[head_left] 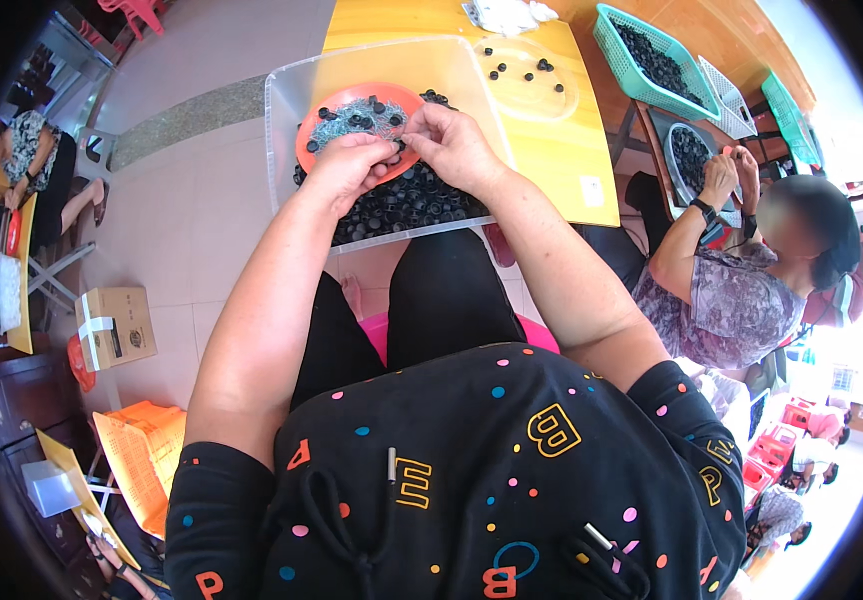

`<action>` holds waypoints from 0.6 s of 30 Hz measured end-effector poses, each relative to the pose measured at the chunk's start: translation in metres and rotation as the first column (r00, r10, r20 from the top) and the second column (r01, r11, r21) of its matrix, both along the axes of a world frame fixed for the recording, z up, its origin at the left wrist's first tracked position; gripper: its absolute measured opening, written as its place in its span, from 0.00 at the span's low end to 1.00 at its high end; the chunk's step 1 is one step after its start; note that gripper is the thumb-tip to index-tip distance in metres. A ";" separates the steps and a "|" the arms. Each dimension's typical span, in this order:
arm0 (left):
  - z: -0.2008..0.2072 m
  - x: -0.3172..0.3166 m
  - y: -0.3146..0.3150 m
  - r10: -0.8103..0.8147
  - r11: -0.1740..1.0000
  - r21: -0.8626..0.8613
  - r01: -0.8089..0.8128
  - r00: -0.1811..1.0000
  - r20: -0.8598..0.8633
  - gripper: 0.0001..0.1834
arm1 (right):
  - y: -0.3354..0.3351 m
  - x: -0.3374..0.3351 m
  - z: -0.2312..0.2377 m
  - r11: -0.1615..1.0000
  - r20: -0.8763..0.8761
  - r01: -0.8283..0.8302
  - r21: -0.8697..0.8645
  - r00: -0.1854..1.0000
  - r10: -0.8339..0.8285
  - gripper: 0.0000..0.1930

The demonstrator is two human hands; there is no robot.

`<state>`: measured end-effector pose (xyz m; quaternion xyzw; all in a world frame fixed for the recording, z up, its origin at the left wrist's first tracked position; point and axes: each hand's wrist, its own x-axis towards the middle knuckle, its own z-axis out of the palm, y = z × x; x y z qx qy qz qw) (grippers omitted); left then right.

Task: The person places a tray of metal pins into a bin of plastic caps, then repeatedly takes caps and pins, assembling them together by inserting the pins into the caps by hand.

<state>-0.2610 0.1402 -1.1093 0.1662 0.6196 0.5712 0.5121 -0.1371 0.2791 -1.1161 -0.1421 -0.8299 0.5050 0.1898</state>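
Both hands meet over the orange bowl point(305, 142), fingertips almost touching. My left hand point(354, 168) is closed, its thumb and finger pinching a small black plastic piece point(399, 146). My right hand point(455, 148) pinches at the same spot from the right; its fingertips partly hide the piece. Thin silvery-blue metal bits point(337, 125) lie in the bowl with a few black pieces on top. The bowl sits inside a clear plastic bin point(282, 110), above a heap of round black plastic caps point(407, 208).
The bin rests at the edge of a yellow table point(592, 130), beside a round clear lid point(522, 105) bearing several black caps. At right, another person point(732, 270) works over a bowl of black parts, near a teal basket point(607, 45). A cardboard box point(117, 328) stands on the floor at left.
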 end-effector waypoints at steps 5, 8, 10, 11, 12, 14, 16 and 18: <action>-0.004 0.009 0.000 0.074 0.985 0.133 -0.109 0.967 0.244 0.05 | -0.001 -0.005 -0.014 0.992 -0.054 0.006 -0.130 0.998 -0.013 0.04; -0.002 0.011 -0.006 0.087 0.974 0.171 -0.150 0.940 0.329 0.06 | -0.004 -0.004 -0.012 0.997 -0.033 0.004 -0.082 0.999 -0.007 0.02; -0.005 0.010 -0.010 0.101 0.963 0.195 -0.184 0.924 0.369 0.08 | -0.009 -0.003 -0.005 0.999 -0.007 -0.004 -0.041 1.000 0.003 0.01; -0.009 0.009 -0.011 0.082 0.963 0.208 -0.171 0.921 0.381 0.08 | -0.011 -0.002 -0.002 1.000 0.008 0.002 0.003 1.000 -0.002 0.02; -0.013 0.008 -0.012 0.062 0.962 0.222 -0.160 0.918 0.392 0.08 | -0.013 -0.001 -0.001 0.999 0.023 0.006 0.048 1.000 -0.007 0.02; -0.018 0.005 -0.014 0.052 0.958 0.241 -0.158 0.917 0.395 0.08 | -0.016 0.000 0.000 0.999 0.032 0.002 0.052 0.999 -0.004 0.03; -0.022 0.005 -0.015 0.039 0.953 0.261 -0.154 0.917 0.397 0.08 | -0.018 0.000 -0.002 0.998 0.040 0.000 0.057 0.999 -0.002 0.05; -0.018 0.008 -0.014 0.040 0.958 0.250 -0.142 0.927 0.372 0.06 | -0.018 0.000 -0.005 0.999 -0.036 -0.023 0.028 0.999 0.024 0.05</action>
